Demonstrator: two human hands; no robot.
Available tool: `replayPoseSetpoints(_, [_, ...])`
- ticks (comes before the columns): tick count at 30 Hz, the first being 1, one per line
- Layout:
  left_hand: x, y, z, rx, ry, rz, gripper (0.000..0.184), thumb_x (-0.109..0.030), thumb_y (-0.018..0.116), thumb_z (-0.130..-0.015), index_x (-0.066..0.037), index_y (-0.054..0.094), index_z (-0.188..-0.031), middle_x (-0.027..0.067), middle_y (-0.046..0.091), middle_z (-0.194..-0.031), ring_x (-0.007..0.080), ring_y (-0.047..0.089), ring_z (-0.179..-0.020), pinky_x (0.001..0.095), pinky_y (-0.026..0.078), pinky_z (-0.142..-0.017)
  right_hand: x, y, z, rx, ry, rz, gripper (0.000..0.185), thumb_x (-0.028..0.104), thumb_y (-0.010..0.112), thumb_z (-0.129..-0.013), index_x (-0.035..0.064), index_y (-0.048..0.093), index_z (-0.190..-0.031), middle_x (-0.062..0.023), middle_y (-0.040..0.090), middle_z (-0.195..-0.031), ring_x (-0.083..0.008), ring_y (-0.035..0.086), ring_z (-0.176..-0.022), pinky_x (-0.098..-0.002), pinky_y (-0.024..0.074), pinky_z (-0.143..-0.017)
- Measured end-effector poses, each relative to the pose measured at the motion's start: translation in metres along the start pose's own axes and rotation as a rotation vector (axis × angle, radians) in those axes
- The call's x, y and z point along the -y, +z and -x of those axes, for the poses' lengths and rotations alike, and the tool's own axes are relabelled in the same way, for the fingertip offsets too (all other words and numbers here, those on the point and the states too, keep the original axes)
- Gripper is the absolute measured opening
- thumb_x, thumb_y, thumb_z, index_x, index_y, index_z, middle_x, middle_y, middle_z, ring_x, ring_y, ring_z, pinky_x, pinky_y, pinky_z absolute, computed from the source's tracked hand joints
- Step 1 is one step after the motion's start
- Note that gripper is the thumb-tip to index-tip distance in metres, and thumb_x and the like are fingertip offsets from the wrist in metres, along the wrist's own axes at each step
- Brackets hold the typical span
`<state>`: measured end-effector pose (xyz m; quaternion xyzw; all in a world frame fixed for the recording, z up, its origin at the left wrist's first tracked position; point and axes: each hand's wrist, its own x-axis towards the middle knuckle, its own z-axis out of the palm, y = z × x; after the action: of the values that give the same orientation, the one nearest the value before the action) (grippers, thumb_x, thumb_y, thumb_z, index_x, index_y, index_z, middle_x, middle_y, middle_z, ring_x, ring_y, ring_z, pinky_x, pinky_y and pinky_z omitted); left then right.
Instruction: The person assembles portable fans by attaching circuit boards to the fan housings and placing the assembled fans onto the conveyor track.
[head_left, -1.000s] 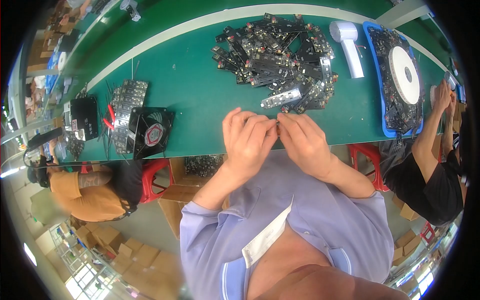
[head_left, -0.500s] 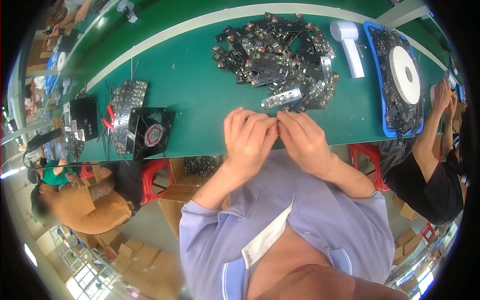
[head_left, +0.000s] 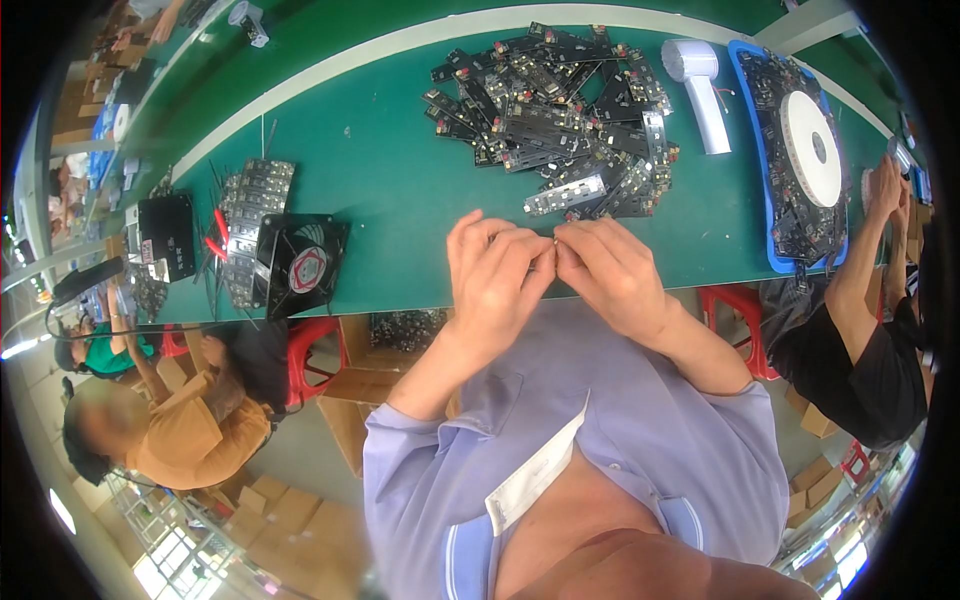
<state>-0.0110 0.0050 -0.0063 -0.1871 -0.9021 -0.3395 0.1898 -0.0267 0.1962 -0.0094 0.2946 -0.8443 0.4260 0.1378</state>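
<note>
My left hand (head_left: 497,283) and my right hand (head_left: 612,277) meet fingertip to fingertip over the front edge of the green table (head_left: 400,200). Both are closed in a pinch, and whatever they hold is too small and hidden to make out. Just beyond my fingers lies a heap of dark circuit boards (head_left: 545,125), some with red and white parts. A pale metallic strip (head_left: 565,194) rests on the heap's near side.
Right of the heap are a white handheld device (head_left: 708,115) and a blue tray (head_left: 774,255) of boards with a white reel (head_left: 809,150). At left stand a black fan (head_left: 302,266), board panels (head_left: 262,195) and red-handled pliers (head_left: 218,232). Co-workers (head_left: 195,430) (head_left: 850,350) sit both sides.
My hands stay together at the table edge, with slight shifts of the fingers. The co-worker at left in the orange-brown shirt has leaned back from the table, and another person in green has come into view.
</note>
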Motion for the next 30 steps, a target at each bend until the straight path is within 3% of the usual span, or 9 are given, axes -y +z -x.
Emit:
replayPoseSetpoints(5, [0.006, 0.004, 0.003, -0.019, 0.046, 0.026, 0.022, -0.002, 0.087, -0.078, -0.008, 0.077, -0.097, 0.002, 0.074, -0.096, 0.0254, 0.068, -0.101, 0.0512, 0.047, -0.108, -0.003, -0.003, -0.002, 0.101, -0.061, 0.003, 0.033, -0.003, 0.079, -0.087, -0.0067, 0.068, -0.118, -0.0192, 0.071, -0.11, -0.036, 0.07, -0.093, -0.0442, 0.0596, -0.082])
replayPoseSetpoints(11, [0.011, 0.0, 0.008, -0.026, 0.099, -0.081, 0.023, -0.004, 0.088, -0.077, -0.01, 0.076, -0.096, 0.0021, 0.074, -0.101, 0.0258, 0.068, -0.106, 0.0526, 0.041, -0.115, 0.005, -0.013, 0.013, 0.096, 0.077, 0.07, 0.037, -0.003, 0.078, -0.088, -0.0062, 0.068, -0.124, -0.0173, 0.071, -0.117, -0.0343, 0.07, -0.098, -0.0437, 0.0591, -0.084])
replayPoseSetpoints(17, [0.011, -0.007, 0.011, 0.074, 0.093, -0.075, 0.021, -0.005, 0.087, -0.079, -0.01, 0.075, -0.096, 0.0028, 0.072, -0.112, 0.028, 0.065, -0.116, 0.0541, 0.039, -0.117, 0.0, -0.005, 0.023, 0.044, -0.08, 0.063, 0.042, -0.002, 0.082, -0.087, -0.0024, 0.072, -0.128, -0.0145, 0.072, -0.121, -0.0318, 0.07, -0.1, -0.0433, 0.0578, -0.084])
replayPoseSetpoints(22, [0.032, -0.018, 0.007, 0.208, 0.136, 0.09, 0.025, -0.005, 0.087, -0.08, -0.008, 0.074, -0.102, 0.0077, 0.07, -0.122, 0.0334, 0.063, -0.122, 0.0582, 0.046, -0.114, -0.001, -0.006, 0.022, 0.013, 0.06, -0.142, 0.035, -0.004, 0.085, -0.084, -0.0015, 0.077, -0.118, -0.0134, 0.075, -0.117, -0.0334, 0.07, -0.101, -0.0423, 0.0578, -0.085])
replayPoseSetpoints(26, [0.039, -0.025, 0.008, 0.305, 0.259, 0.06, 0.03, -0.005, 0.086, -0.08, -0.006, 0.073, -0.107, 0.0132, 0.067, -0.13, 0.0371, 0.06, -0.127, 0.0608, 0.05, -0.113, 0.004, -0.01, 0.018, 0.037, 0.106, -0.207, 0.025, -0.005, 0.085, -0.083, -0.0019, 0.08, -0.106, -0.0139, 0.077, -0.117, -0.0338, 0.069, -0.102, -0.0419, 0.0581, -0.086])
replayPoseSetpoints(30, [0.037, -0.032, 0.002, 0.39, 0.331, -0.038, 0.032, -0.006, 0.085, -0.08, -0.006, 0.074, -0.11, 0.0163, 0.064, -0.135, 0.0391, 0.057, -0.132, 0.0622, 0.05, -0.113, 0.002, -0.009, 0.017, 0.052, 0.098, -0.185, 0.024, -0.005, 0.085, -0.083, -0.0013, 0.081, -0.106, -0.0145, 0.078, -0.118, -0.0336, 0.07, -0.102, -0.0418, 0.0582, -0.086])
